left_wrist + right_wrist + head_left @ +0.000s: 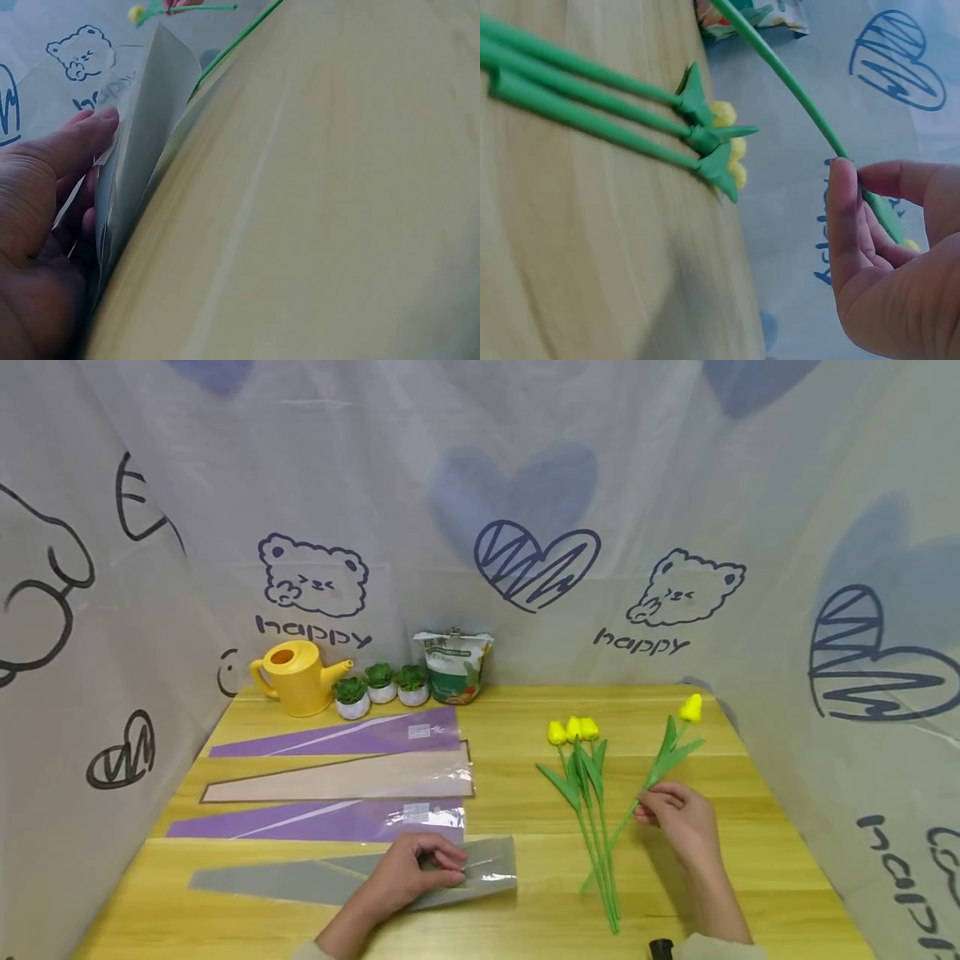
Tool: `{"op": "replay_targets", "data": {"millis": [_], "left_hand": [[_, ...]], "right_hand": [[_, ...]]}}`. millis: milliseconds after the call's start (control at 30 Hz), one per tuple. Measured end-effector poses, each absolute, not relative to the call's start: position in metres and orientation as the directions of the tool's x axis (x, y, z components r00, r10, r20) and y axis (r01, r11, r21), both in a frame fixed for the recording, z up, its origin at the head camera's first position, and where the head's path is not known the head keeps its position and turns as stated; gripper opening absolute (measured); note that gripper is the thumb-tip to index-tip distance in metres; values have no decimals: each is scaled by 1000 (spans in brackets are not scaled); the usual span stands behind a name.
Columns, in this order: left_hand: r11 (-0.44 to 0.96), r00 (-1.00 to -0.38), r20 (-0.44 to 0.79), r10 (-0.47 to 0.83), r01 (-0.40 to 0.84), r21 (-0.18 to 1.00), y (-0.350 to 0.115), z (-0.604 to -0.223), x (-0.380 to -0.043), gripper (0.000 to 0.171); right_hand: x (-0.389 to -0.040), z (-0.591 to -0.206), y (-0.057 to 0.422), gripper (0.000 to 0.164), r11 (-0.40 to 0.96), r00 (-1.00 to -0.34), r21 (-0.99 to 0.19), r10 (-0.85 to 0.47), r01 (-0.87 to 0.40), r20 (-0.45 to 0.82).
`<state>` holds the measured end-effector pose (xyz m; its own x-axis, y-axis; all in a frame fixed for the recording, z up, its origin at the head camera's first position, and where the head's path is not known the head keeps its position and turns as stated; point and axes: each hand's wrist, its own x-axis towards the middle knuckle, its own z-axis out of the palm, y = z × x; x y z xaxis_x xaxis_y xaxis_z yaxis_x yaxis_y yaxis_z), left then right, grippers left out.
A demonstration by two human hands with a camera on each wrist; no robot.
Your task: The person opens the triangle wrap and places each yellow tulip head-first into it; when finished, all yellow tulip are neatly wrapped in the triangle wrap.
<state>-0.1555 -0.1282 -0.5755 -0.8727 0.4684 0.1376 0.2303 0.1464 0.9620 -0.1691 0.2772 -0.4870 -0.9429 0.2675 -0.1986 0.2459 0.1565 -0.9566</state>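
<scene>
My right hand [684, 821] pinches the green stem of a yellow artificial tulip [691, 709] between thumb and fingers, with its bloom up and away from me. In the right wrist view the tulip's stem [791, 82] runs clear of the table. Left of it, several more yellow tulips [587, 793] lie side by side on the table. My left hand [412, 870] pinches a grey clear-fronted flower sleeve [491, 862] near its wide end. That end is raised off the table in the left wrist view, where the grey sleeve [146, 127] stands beside my thumb.
Two purple sleeves [315, 822] and a beige sleeve [322, 781] lie behind the grey one. Along the back stand a yellow watering can [298, 681], small potted succulents [381, 683] and a clipped green-white bag [453, 668]. A patterned curtain [420, 493] surrounds the table.
</scene>
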Motion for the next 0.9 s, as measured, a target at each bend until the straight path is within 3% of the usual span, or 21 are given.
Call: {"op": "replay_targets", "data": {"millis": [233,467,900], "left_hand": [[123,-874,169,456,250,960,-128,-576,-154,23],[141,-880,148,452,234,962,-128,-578,-153,22],[151,-888,137,439,223,963,-128,-574,-151,22]], "right_hand": [[-148,-485,267,23,43,-933,-985,329,168,-145],[-125,-496,243,20,-164,-905,-978,383,130,-185],[-107,-511,213,23,-209,-921,-967,331,142,-207]]}}
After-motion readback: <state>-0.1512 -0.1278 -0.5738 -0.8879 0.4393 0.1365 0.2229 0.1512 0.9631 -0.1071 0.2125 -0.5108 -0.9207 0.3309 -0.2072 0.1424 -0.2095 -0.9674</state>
